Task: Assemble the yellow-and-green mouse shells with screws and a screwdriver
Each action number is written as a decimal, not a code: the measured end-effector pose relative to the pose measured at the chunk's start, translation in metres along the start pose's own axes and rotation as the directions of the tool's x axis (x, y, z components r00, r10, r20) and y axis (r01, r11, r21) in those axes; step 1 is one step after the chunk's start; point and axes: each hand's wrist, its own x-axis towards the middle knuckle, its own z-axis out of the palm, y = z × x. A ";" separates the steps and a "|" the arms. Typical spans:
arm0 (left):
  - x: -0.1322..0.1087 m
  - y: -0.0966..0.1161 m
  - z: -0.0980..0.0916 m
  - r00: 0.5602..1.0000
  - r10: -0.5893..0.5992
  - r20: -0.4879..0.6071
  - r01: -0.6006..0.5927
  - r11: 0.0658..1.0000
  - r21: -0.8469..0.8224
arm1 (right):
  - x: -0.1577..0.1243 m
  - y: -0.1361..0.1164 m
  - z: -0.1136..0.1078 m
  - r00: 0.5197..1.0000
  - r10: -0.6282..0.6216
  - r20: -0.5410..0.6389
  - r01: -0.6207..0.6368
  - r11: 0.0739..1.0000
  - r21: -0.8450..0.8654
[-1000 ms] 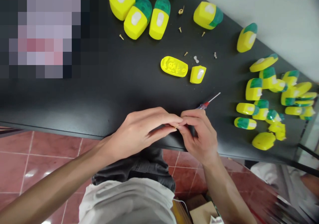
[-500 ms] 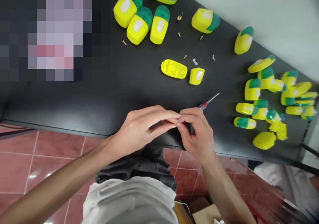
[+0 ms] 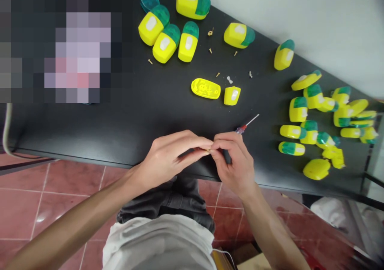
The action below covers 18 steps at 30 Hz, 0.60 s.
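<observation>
My left hand [image 3: 175,156] and my right hand [image 3: 234,160] meet above the black table's front edge, their fingertips pinching a tiny brass part [image 3: 208,151]. My right hand also holds a small screwdriver [image 3: 244,128], its red-banded shaft and thin metal tip pointing up and right, its dark handle partly hidden by my fingers. Ahead lie a flat yellow plastic shell [image 3: 205,89] and a small yellow block with a white patch [image 3: 232,95]. Several tiny brass screws [image 3: 210,51] and a small white piece [image 3: 229,79] lie nearby.
Several yellow-and-green plastic bodies [image 3: 166,44] stand at the far side of the black table [image 3: 90,136], and a dense cluster [image 3: 318,118] lies to the right. A white wall [image 3: 300,14] borders the far edge. Red tile floor [image 3: 72,178] and my lap lie below.
My head has shifted slightly, so the table items sit a little differently in view. Both hands stay pinched together on the brass part, with the screwdriver still in my right hand.
</observation>
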 end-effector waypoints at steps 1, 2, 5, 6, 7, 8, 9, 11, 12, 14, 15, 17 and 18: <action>0.000 0.000 0.000 1.000 -0.002 -0.002 0.002 1.000 0.005 | 0.001 -0.001 0.000 1.000 0.000 0.000 0.000 1.000 -0.003; 0.000 0.000 0.000 1.000 -0.006 -0.002 0.006 1.000 0.009 | 0.001 -0.001 0.000 1.000 -0.004 0.002 0.004 1.000 -0.005; 0.000 0.000 -0.001 1.000 -0.016 0.000 0.016 1.000 0.009 | 0.002 0.000 0.000 1.000 -0.019 0.003 0.019 1.000 -0.006; 0.000 0.000 -0.001 1.000 -0.018 0.000 0.018 1.000 0.009 | 0.002 0.000 0.000 1.000 -0.021 0.002 0.021 1.000 -0.005; 0.001 0.000 -0.001 1.000 -0.018 0.002 0.018 1.000 0.008 | 0.002 0.000 0.000 1.000 -0.021 0.001 0.021 1.000 -0.001; 0.001 0.000 -0.001 1.000 -0.019 0.005 0.019 1.000 0.009 | 0.002 0.001 0.000 1.000 -0.018 0.003 0.018 1.000 0.003; 0.001 -0.001 -0.001 1.000 -0.019 0.010 0.019 1.000 0.010 | 0.001 0.001 0.000 1.000 -0.014 0.003 0.014 1.000 0.007; 0.001 -0.001 -0.001 1.000 -0.021 0.020 0.021 1.000 0.012 | 0.000 0.002 0.000 1.000 0.001 0.002 -0.001 1.000 0.012; 0.001 -0.001 -0.001 0.999 -0.024 0.023 0.023 1.000 0.012 | -0.001 0.002 0.000 1.000 0.006 0.003 -0.006 1.000 0.014; 0.001 -0.001 -0.001 0.999 -0.030 0.023 0.030 0.999 0.012 | -0.001 0.002 0.000 1.000 0.004 0.008 -0.004 1.000 0.020; 0.001 0.000 -0.002 0.999 -0.032 0.022 0.032 0.999 0.010 | -0.001 0.002 0.000 1.000 0.000 0.009 0.000 1.000 0.023; 0.001 0.000 -0.002 0.999 -0.037 0.023 0.037 0.999 0.002 | 0.000 0.002 -0.001 1.000 -0.006 0.013 0.006 1.000 0.022; 0.001 0.001 -0.002 0.999 -0.039 0.025 0.039 0.999 -0.001 | 0.000 0.002 -0.002 1.000 -0.009 0.013 0.009 1.000 0.018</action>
